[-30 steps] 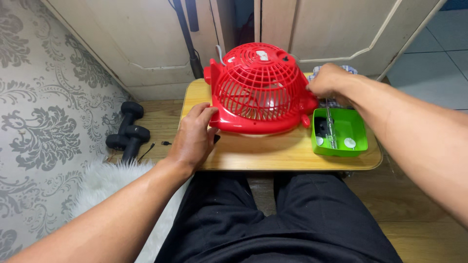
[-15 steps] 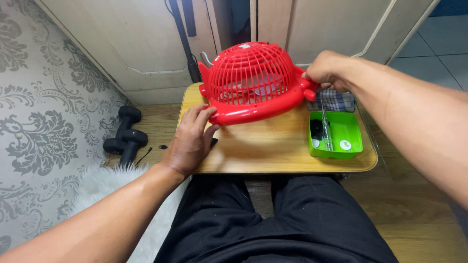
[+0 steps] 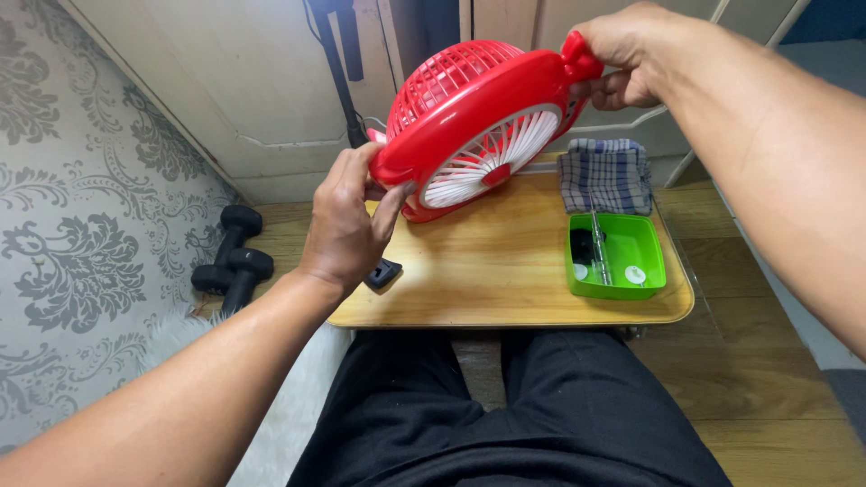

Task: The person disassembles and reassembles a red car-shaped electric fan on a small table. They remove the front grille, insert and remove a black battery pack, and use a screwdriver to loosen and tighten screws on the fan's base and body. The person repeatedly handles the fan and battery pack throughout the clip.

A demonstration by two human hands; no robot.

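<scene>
1. The person sits with a small wooden worktop [image 3: 505, 280] over the lap. Both hands are up and closed on a red fan [image 3: 478, 117].
2. The left hand [image 3: 347, 221] clamps the fan's rim at about 8 o'clock, fingers curled round the back and thumb on the front edge.
3. The right hand [image 3: 622, 59] pinches a small red tab on the rim at about 2 o'clock. The hands are well apart, with the fan's full width between them.
4. The fan is tilted steeply. Its lower edge is touching or just above the worktop at 12 o'clock; which of the two cannot be told. The domed red grille faces away, and the face with white blades [image 3: 492, 153] is turned toward the person.
5. Judged step: the fan is being tipped over to bring its other face up. The next move would call for a firm two-hand hold and room to swing clear of the tray.
6. A green tray [image 3: 645, 284] sits at 3 o'clock with a slim metal tool [image 3: 597, 248] in it. A checked cloth [image 3: 604, 176] lies just behind it.
7. A small black part [image 3: 383, 272] lies at the worktop's 9 o'clock edge. Black dumbbells [image 3: 230, 261] rest on the floor to the left.
</scene>
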